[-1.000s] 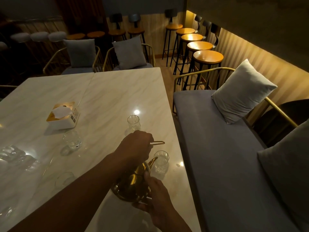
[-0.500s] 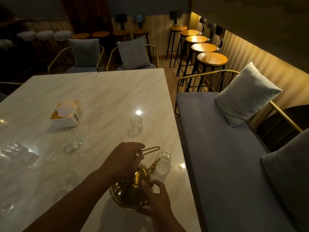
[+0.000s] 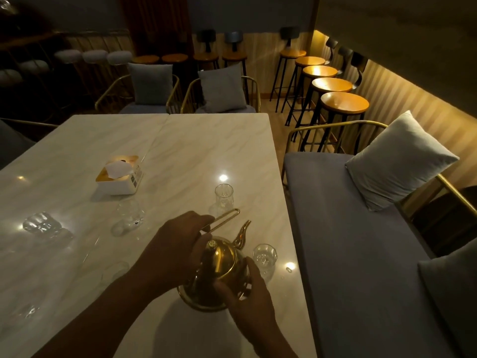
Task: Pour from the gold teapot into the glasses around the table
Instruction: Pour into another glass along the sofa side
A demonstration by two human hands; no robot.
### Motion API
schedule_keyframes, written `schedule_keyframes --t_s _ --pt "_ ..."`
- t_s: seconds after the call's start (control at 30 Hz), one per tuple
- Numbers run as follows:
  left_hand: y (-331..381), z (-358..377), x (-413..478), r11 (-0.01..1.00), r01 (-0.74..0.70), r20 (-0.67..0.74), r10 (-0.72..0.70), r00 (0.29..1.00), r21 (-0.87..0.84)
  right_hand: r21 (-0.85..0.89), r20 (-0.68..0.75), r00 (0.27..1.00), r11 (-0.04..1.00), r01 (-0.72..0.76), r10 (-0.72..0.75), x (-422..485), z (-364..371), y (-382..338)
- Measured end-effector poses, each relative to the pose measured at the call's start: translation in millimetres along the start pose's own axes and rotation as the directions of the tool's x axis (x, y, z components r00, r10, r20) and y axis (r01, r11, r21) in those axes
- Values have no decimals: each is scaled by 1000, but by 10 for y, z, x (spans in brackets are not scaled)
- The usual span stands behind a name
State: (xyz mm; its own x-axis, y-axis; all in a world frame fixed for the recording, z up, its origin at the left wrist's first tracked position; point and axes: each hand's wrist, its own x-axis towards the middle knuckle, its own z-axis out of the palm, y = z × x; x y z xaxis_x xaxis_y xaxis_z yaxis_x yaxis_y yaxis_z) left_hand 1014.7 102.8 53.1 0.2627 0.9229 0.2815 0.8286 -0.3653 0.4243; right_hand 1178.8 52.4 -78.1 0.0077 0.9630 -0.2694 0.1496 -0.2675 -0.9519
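Crowding the table (image 3: 271, 161) edge, the gold teapot (image 3: 223, 262) is beside a glass (image 3: 264, 256).

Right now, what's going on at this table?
A person holds a gold teapot over the marble table. The left hand grips its wire handle, and the right hand cups its body. The spout points up beside the nearest glass, and no stream shows. Further off stand other glasses.
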Motion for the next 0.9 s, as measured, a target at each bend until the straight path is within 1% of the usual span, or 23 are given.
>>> schedule_keyframes --t_s 0.1,0.23,0.4,0.63,0.9 --pt "-27 -176 95 1000 -22 -56 23 998 17 -40 69 994 995 87 -84 128 -3 -205" --pt "-80 -305 255 998 -28 -81 33 996 60 -145 99 978 969 198 -185 341 109 -409" --pt "-278 -392 478 998 26 -115 -20 993 51 -215 124 955 933 290 -269 599 296 -556" --pt "-643 -331 799 997 67 -96 -63 993 49 -219 158 939 916 336 -306 934 520 -577" --pt "-1031 -158 1140 993 104 -63 -100 993 53 -209 155 948 928 308 -279 1276 708 -501"
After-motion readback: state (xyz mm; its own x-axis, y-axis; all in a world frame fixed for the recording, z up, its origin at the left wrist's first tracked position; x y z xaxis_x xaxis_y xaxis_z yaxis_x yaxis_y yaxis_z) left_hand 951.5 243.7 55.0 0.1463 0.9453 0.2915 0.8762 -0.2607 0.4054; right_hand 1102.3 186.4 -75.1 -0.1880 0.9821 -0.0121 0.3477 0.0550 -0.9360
